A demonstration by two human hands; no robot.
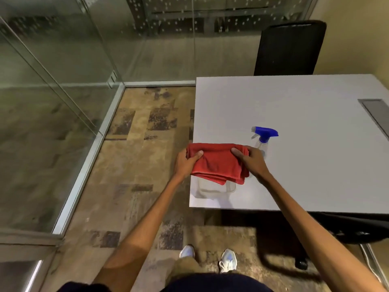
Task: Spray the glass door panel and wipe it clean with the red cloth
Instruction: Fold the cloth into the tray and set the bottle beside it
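Observation:
A folded red cloth (216,163) hangs between both hands over the near left corner of the white table (305,114). My left hand (186,163) grips its left end and my right hand (251,160) grips its right end. A clear spray bottle with a blue trigger head (264,135) stands upright on the table just behind my right hand. The glass door panel (46,85) stands to the left, with a metal frame along the floor.
A clear plastic container (214,189) sits on the table under the cloth. A black office chair (290,47) stands behind the table. Another chair's base (301,264) is under the table's near edge. Patterned carpet lies between table and glass.

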